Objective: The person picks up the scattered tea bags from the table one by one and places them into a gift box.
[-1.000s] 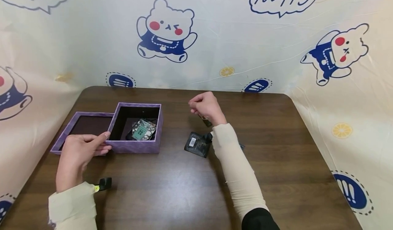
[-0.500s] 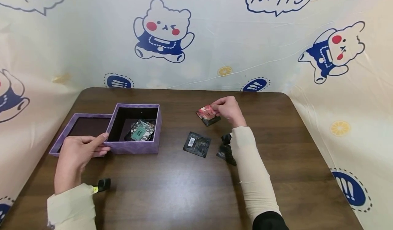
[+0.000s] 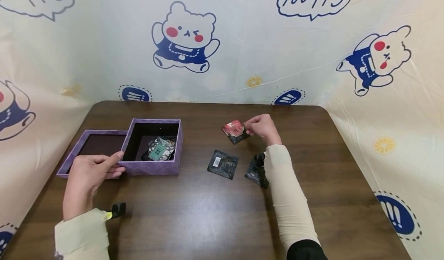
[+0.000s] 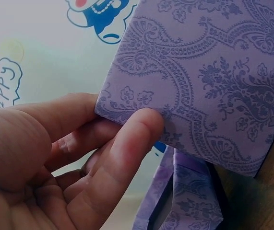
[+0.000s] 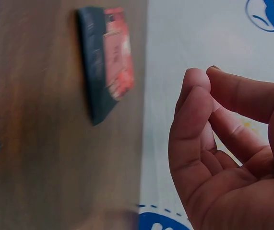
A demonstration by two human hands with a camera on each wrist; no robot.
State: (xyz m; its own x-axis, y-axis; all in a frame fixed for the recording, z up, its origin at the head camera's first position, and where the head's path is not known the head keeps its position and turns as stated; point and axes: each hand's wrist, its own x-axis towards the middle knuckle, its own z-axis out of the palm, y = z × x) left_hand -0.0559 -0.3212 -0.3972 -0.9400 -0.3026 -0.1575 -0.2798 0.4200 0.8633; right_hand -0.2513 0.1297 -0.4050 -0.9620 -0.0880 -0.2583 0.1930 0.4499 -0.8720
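Just left of the right hand [image 3: 263, 128], curled thumb to fingertip, a red-and-black packet [image 3: 234, 130] on the table [image 3: 187, 206], apart in the right wrist view. Pinched at a corner by the left hand [image 3: 91, 172], a purple box [image 3: 152, 169] with a green-labelled packet [image 3: 161, 149] inside. From the left wrist alone: the box's floral scrollwork [image 4: 194, 81]

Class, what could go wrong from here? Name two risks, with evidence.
1. The left hand pinches the open, rectangular purple patterned box by a corner; a tug might shift it against the shallow purple-rimmed lid.
2. In the head view, the cream fabric sleeve behind the right hand overlaps a black square packet; a sideways sweep might drag it.
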